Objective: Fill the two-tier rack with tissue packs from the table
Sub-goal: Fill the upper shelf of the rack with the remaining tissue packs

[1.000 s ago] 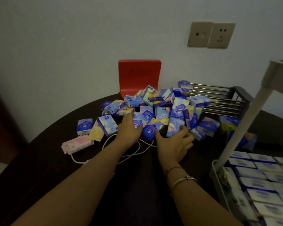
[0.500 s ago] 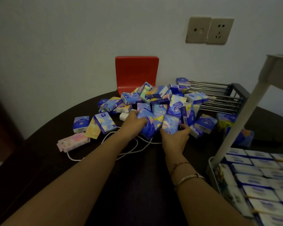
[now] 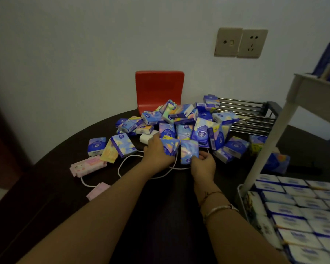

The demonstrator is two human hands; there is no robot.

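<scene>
Left hand [image 3: 158,153] and right hand [image 3: 203,164] each gripped a tissue pack [image 3: 189,151] (white cable [image 3: 126,164] beneath, likely to snag).

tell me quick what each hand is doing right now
Left hand: grips a blue tissue pack.
Right hand: grips another tissue pack from below.

Both forearms reached forward, side by side. The left hand [image 3: 157,152] lay knuckles up, fingers curled round a pack [image 3: 170,146]. Just right of it, the right hand [image 3: 203,165] pinched another pack [image 3: 189,152] upright from below. Two bracelets circled the right wrist.
</scene>
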